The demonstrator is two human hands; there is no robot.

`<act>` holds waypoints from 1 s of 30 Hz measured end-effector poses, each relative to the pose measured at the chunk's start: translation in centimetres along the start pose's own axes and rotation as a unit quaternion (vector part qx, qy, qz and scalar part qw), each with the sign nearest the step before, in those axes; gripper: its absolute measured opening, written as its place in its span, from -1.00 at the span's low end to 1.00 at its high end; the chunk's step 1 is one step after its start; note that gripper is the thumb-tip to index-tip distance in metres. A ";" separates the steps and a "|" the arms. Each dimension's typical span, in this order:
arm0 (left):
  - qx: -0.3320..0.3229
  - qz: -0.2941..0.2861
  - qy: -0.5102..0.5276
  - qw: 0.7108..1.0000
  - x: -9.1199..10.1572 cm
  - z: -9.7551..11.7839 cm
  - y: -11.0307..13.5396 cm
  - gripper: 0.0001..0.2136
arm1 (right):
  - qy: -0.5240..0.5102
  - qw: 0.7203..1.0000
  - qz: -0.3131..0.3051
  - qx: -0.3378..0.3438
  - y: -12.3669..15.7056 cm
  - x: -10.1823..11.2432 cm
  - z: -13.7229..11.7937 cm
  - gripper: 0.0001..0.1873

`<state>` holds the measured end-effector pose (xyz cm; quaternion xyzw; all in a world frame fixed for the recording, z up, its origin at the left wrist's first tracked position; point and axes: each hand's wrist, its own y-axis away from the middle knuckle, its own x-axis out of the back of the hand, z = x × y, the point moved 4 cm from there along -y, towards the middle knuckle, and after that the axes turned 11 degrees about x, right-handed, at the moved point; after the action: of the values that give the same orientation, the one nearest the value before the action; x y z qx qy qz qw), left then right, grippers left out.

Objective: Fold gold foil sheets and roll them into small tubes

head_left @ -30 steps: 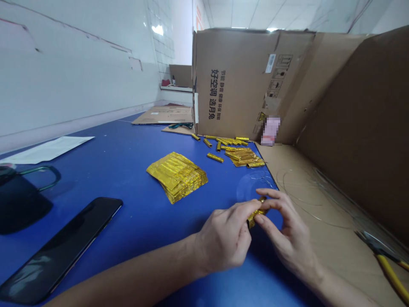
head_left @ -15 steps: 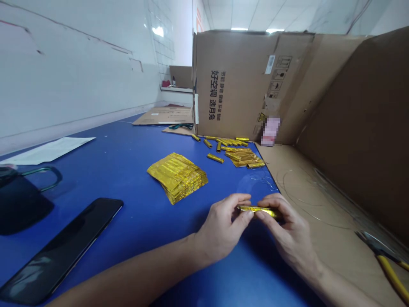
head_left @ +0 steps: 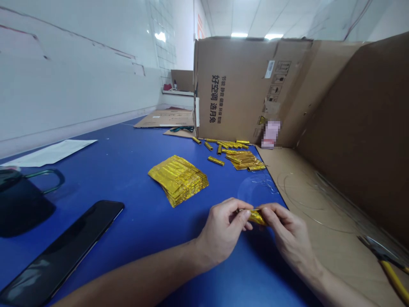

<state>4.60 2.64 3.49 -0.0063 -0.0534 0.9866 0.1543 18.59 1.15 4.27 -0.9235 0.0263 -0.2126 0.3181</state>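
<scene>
We pinch a small gold foil piece (head_left: 255, 216) between our left hand (head_left: 223, 232) and right hand (head_left: 289, 236), fingertips closed on its ends. It sits just above the blue table (head_left: 128, 170), near the stack of gold foil sheets (head_left: 178, 179).

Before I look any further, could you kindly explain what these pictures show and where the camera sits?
The camera is worn on a person's head, looking forward and down at two bare hands; there is no machine. The left hand and right hand together pinch a small gold foil piece over a blue table. On the table lie a stack of flat gold foil sheets, a pile of rolled gold foil tubes, a black phone and a dark mug. Tall brown cardboard walls stand behind, and yellow-handled pliers rest at right.
</scene>
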 end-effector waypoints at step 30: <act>0.073 0.042 0.137 0.987 0.5 -0.1 -1.0 -0.83 | -0.102 0.991 0.082 0.009 0.2 -0.1 0.5 -0.85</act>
<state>4.46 3.69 3.49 -0.1328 0.0407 0.9832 0.1182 18.70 1.31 3.78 -0.9322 0.0673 -0.0909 0.3437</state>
